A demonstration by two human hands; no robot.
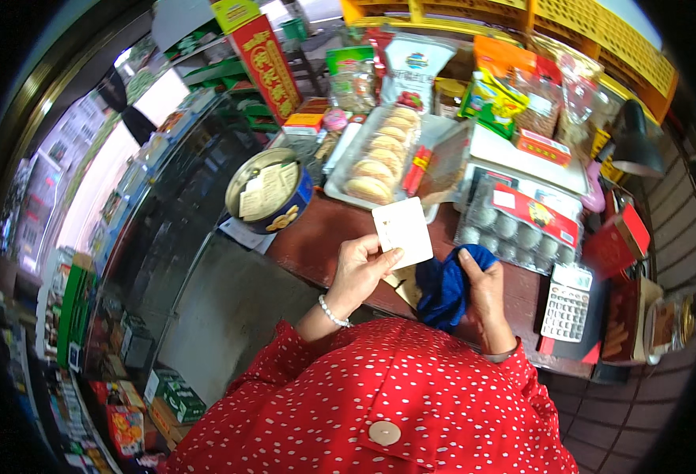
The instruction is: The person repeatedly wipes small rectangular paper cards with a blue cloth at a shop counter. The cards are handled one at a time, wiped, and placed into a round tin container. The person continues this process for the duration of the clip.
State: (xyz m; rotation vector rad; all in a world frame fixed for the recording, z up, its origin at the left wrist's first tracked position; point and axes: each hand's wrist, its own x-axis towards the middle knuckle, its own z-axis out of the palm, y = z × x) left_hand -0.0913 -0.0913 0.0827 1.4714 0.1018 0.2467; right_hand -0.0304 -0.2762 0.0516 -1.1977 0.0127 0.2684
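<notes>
Between its thumb and fingers my left hand (364, 265) grips a pale square card (404, 233) with small dark marks, above the reddish-brown table (318, 243). A beaded bracelet circles that wrist. My right hand (483, 291) clutches a bunched dark blue cloth (445, 287) near the table's front edge. Partly under the cloth and the card lies another light card or paper (407, 287). Left of my hands, a round blue tin (273, 189) holds several printed cards or papers (271, 189). Beyond the card, a clear-wrapped tray of round pastries (383, 155) lies on the table.
On the right are an egg carton (520, 222), a calculator (566, 305), a red box (617, 240) and a black desk lamp (638, 142). Bagged foods (493, 103) stand at the back. A glass display counter (164, 195) runs along the left.
</notes>
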